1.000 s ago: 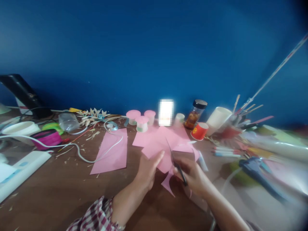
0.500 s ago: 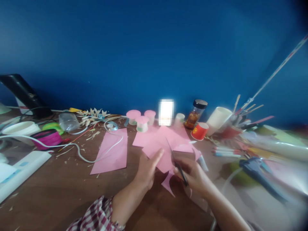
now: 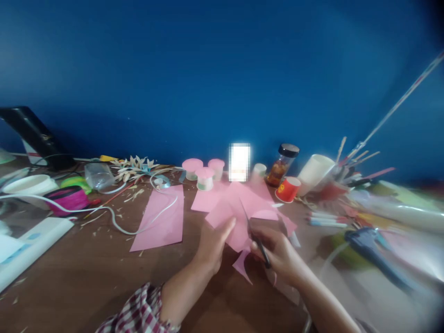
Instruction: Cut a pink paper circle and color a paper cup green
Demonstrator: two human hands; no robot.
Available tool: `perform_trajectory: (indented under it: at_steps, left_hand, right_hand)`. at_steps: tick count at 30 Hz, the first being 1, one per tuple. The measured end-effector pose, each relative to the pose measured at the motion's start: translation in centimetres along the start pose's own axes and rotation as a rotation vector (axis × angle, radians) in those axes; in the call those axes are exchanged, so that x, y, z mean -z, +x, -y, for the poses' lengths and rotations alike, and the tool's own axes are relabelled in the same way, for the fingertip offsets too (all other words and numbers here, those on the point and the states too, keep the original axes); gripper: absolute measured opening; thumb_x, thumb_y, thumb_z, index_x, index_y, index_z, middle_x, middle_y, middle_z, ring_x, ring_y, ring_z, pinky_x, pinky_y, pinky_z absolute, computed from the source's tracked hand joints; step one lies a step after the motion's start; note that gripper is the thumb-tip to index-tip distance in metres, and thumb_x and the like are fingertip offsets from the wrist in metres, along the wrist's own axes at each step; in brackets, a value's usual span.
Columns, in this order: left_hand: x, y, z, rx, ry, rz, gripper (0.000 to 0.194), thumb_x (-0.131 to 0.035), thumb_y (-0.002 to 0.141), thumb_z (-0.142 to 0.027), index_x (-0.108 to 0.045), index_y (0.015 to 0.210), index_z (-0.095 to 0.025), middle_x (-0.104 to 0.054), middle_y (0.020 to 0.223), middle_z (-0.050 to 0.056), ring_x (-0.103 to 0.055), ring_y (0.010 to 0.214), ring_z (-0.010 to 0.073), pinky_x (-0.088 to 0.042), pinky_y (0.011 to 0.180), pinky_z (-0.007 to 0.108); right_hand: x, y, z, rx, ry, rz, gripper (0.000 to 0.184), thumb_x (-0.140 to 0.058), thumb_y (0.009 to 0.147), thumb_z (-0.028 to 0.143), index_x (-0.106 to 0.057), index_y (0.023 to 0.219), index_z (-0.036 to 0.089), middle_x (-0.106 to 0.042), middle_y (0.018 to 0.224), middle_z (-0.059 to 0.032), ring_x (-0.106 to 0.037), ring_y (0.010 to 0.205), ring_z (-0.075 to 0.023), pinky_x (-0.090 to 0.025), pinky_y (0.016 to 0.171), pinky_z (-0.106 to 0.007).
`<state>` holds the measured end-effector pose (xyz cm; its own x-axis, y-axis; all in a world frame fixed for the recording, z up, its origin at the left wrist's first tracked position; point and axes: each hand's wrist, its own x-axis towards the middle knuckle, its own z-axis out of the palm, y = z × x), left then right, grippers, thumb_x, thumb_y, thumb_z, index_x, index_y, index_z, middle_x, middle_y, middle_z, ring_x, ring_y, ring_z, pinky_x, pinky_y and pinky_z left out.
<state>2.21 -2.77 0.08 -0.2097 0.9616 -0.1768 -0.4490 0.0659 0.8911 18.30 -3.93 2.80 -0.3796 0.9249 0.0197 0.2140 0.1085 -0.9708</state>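
Note:
Between my hands is a piece of pink paper (image 3: 236, 231), its lower edge cut and a curved strip (image 3: 243, 266) dangling from it. My left hand (image 3: 214, 243) grips the paper from the left, thumb on top and fingers hidden beneath. In my right hand (image 3: 275, 249) are scissors (image 3: 260, 249) with black handles, their blade lying across the paper. Right of the blade, a cut flap of pink paper (image 3: 287, 224) sticks out. Behind, another pink sheet (image 3: 204, 199) lies on the table, with small white cups topped by pink discs (image 3: 204, 173) at its back edge.
A pink sheet (image 3: 161, 219) lies to the left under a white cable (image 3: 120, 228). Further left are a power strip (image 3: 38, 247) and a magenta roll (image 3: 69, 200). At right stand a dark-lidded jar (image 3: 281, 164), a red paper cup (image 3: 287, 189) and a glue gun (image 3: 378, 254).
The cut flap right of the scissors has swung outward to the right, and the paper has shifted slightly. Both hands keep nearly the same place.

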Motion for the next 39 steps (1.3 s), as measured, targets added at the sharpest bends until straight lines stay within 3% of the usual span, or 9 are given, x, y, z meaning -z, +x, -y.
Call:
perform_trajectory:
  at_steps: [4, 10, 15, 24, 39]
  left_hand:
    - [0.0, 0.1, 0.0, 0.003, 0.003, -0.004, 0.049, -0.077, 0.066, -0.038, -0.063, 0.103, -0.008, -0.07, 0.099, 0.017, -0.066, 0.094, 0.0294, -0.052, 0.082, 0.041]
    - [-0.1, 0.0, -0.3, 0.022, -0.006, 0.005, 0.049, -0.078, 0.066, -0.038, -0.063, 0.103, -0.009, -0.071, 0.1, 0.016, -0.067, 0.093, 0.0291, -0.053, 0.081, 0.04]
    - [0.0, 0.0, -0.2, 0.015, -0.009, 0.022, 0.049, -0.078, 0.065, -0.038, -0.065, 0.103, -0.01, -0.071, 0.1, 0.016, -0.067, 0.094, 0.03, -0.053, 0.08, 0.04]
    - [0.1, 0.1, -0.2, 0.018, -0.004, 0.033, 0.048, -0.077, 0.066, -0.038, -0.065, 0.103, -0.01, -0.071, 0.101, 0.016, -0.067, 0.093, 0.0297, -0.054, 0.08, 0.04]
    - [0.2, 0.2, -0.4, -0.001, 0.031, 0.075, 0.048, -0.075, 0.068, -0.036, -0.064, 0.105, -0.008, -0.07, 0.1, 0.017, -0.067, 0.091, 0.0285, -0.053, 0.08, 0.04]
  right_hand:
    - [0.0, 0.1, -0.3, 0.003, 0.019, 0.003, 0.027, -0.066, 0.081, 0.04, -0.061, 0.078, 0.013, -0.053, 0.068, -0.0004, -0.044, 0.06, -0.0109, -0.036, 0.054, -0.023]
    - [0.1, 0.2, -0.8, -0.018, 0.017, 0.001, 0.03, -0.066, 0.081, 0.039, -0.062, 0.094, 0.012, -0.051, 0.065, 0.0008, -0.043, 0.055, -0.0102, -0.035, 0.049, -0.022]
    - [0.0, 0.1, -0.7, -0.012, 0.001, -0.009, 0.028, -0.066, 0.081, 0.039, -0.064, 0.088, 0.011, -0.049, 0.062, 0.0017, -0.041, 0.053, -0.0089, -0.033, 0.048, -0.021]
    - [0.1, 0.1, -1.7, -0.051, 0.056, 0.005, 0.037, -0.07, 0.079, 0.039, -0.064, 0.105, 0.012, -0.053, 0.066, 0.0006, -0.044, 0.055, -0.0097, -0.035, 0.048, -0.021]
    - [0.6, 0.2, -1.4, -0.009, -0.065, 0.003, 0.041, -0.061, 0.083, 0.046, -0.064, 0.104, 0.012, -0.053, 0.069, -0.0009, -0.047, 0.061, -0.0131, -0.039, 0.056, -0.025]
